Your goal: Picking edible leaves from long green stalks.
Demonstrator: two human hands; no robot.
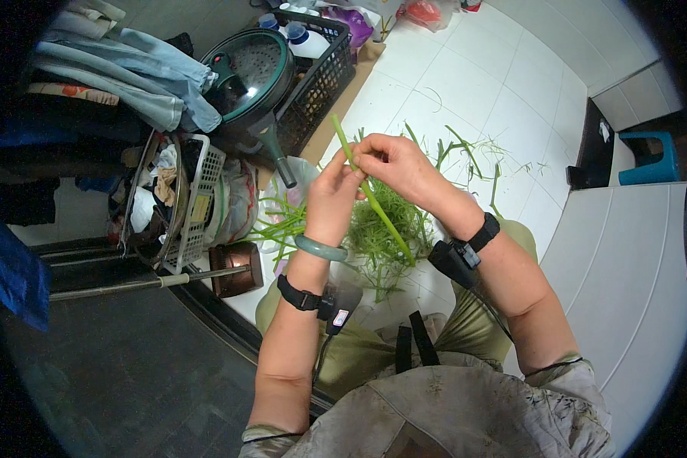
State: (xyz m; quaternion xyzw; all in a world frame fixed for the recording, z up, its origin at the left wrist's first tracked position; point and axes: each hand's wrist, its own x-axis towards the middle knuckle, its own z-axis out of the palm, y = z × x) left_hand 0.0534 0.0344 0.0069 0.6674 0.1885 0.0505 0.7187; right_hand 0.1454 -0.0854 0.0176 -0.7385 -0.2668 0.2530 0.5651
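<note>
A long green plant stalk (385, 214) slants through both hands, its upper end above my fingers and its lower end over a heap of greens. My left hand (336, 189), below a jade-coloured bangle, grips the stalk between thumb and fingers. Fingertips of my right hand (390, 166) pinch the same stalk close beside the left ones. Beneath lies a pile of feathery green leaves (386, 229) on the white tiles. More thin green stems (286, 220) rest on a plastic bag to the left of my left hand.
Scattered green scraps (464, 149) lie on the tiled floor ahead. At the left stand a black plastic crate (320, 94) with bottles, a lidded pan (249, 74) and a light plastic basket (197, 200). A metal dustpan (235, 269) is nearby; a blue stool (652, 160) stands at right.
</note>
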